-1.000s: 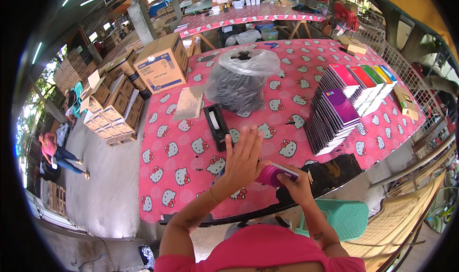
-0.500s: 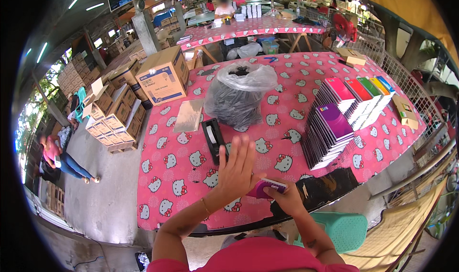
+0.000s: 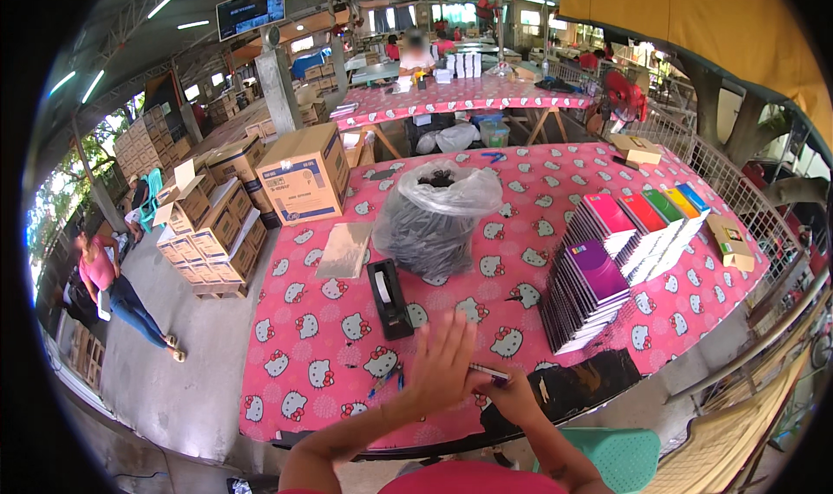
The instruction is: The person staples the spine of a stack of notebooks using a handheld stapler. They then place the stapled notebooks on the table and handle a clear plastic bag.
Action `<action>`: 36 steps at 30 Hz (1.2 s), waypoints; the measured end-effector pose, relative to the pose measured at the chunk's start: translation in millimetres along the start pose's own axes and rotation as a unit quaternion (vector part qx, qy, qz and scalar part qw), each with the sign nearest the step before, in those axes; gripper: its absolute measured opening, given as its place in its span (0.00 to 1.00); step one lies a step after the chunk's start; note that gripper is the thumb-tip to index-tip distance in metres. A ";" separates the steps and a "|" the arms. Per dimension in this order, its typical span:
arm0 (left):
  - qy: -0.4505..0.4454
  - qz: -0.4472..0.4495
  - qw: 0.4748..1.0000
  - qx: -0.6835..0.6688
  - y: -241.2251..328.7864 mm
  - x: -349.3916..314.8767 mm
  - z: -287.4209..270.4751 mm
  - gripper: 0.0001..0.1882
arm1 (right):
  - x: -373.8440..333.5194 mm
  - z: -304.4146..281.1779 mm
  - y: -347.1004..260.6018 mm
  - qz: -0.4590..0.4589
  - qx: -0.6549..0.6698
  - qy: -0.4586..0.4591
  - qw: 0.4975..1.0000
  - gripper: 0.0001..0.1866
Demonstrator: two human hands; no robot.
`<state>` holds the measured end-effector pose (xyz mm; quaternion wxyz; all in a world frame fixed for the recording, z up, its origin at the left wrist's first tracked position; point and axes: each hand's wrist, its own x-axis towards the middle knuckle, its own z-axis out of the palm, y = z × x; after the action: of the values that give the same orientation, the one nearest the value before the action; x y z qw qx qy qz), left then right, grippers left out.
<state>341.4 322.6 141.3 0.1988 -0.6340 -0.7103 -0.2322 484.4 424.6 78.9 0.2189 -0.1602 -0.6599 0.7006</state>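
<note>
My right hand (image 3: 514, 398) grips a small spiral notebook (image 3: 489, 373), turned nearly edge-on above the near side of the table. My left hand (image 3: 442, 365) is flat with fingers stretched, just left of the notebook; whether its palm touches it is hidden. Beyond the left fingers sits a black tape dispenser (image 3: 390, 307). Small blue-handled tools (image 3: 387, 381) lie beside my left wrist, too small to name. To the right rises a tall stack of purple-covered spiral notebooks (image 3: 597, 273), with pink, red, green, orange and blue ones behind it.
A clear plastic bag of black coils (image 3: 431, 225) stands mid-table, a flat brown sheet (image 3: 345, 249) to its left. Cartons (image 3: 304, 177) are piled left of the table. A black board (image 3: 590, 381) lies at the near edge, above a green stool (image 3: 612, 455). A person (image 3: 108, 277) stands far left.
The notebook has turned from showing its purple cover to nearly edge-on. My left hand stays stretched beside it. The whole view has tilted upward, and the person at far left has shifted stance.
</note>
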 end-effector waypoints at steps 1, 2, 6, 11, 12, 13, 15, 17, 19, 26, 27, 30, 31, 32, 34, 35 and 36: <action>-0.024 0.016 1.000 0.002 0.6 -10.1 5.2 0.45 | 0.4 4.6 0.1 -0.020 -0.008 0.004 1.000 0.15; -0.043 0.034 0.999 0.005 2.3 -23.0 17.6 0.45 | -0.2 5.3 -4.7 0.005 0.008 0.018 1.000 0.15; -0.065 0.092 0.993 0.045 21.4 -62.0 46.0 0.44 | 0.8 1.2 -9.4 -0.027 0.038 0.036 0.998 0.13; -0.062 0.047 0.995 -0.055 22.3 -46.3 35.1 0.41 | 0.6 -2.7 -6.2 -0.010 -0.030 0.015 0.999 0.14; -0.069 0.061 0.993 -0.077 28.9 -50.7 30.0 0.41 | -1.5 -2.1 -3.3 -0.021 -0.034 0.038 0.998 0.14; -0.059 0.055 0.995 -0.066 24.1 -43.1 29.3 0.40 | -3.3 -1.5 -0.2 -0.032 -0.038 0.060 0.997 0.15; -0.044 0.040 0.997 -0.047 14.4 -23.2 21.8 0.40 | 1.4 -3.9 17.3 -0.007 0.012 0.009 1.000 0.15; -0.072 0.050 0.995 -0.041 12.8 -30.2 26.4 0.38 | -2.1 -4.2 30.9 0.011 0.013 0.003 1.000 0.15; -0.071 0.059 0.995 -0.048 10.4 -40.3 39.3 0.35 | -0.6 -5.1 31.3 0.004 -0.040 0.044 0.998 0.16; -0.130 0.073 0.985 -0.091 -19.8 -67.4 109.0 0.14 | 12.5 -13.5 140.5 0.060 -0.071 0.018 0.996 0.07; -0.116 0.067 0.985 -0.111 -18.8 -76.3 114.7 0.12 | 11.7 -12.5 147.8 0.028 -0.076 0.012 0.997 0.07; -0.073 0.055 0.985 -0.146 -18.1 -79.7 122.5 0.10 | 12.0 -10.0 146.6 -0.054 -0.097 0.016 0.994 0.07; -0.069 0.048 0.985 -0.150 -17.3 -78.2 121.4 0.09 | 10.6 -8.1 146.0 -0.075 -0.104 0.020 0.992 0.07; -0.066 0.041 0.985 -0.154 -16.3 -78.7 121.1 0.09 | 9.8 -6.8 145.2 -0.074 -0.099 0.023 0.992 0.08; -0.048 0.052 0.985 -0.160 -16.8 -81.0 123.7 0.08 | 12.8 -5.8 140.7 -0.076 -0.090 0.025 0.993 0.08; -0.038 0.057 0.984 -0.162 -16.4 -83.4 124.1 0.08 | 10.8 -6.5 137.9 -0.054 -0.080 0.016 0.995 0.13; -0.043 0.056 0.984 -0.161 -15.6 -81.1 124.4 0.08 | 10.6 -9.0 141.2 -0.024 -0.069 0.012 0.997 0.13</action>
<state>336.9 328.1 -7.8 0.0762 -0.7057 -0.6351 -0.3046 466.6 433.2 -61.6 0.2319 -0.1677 -0.7079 0.6457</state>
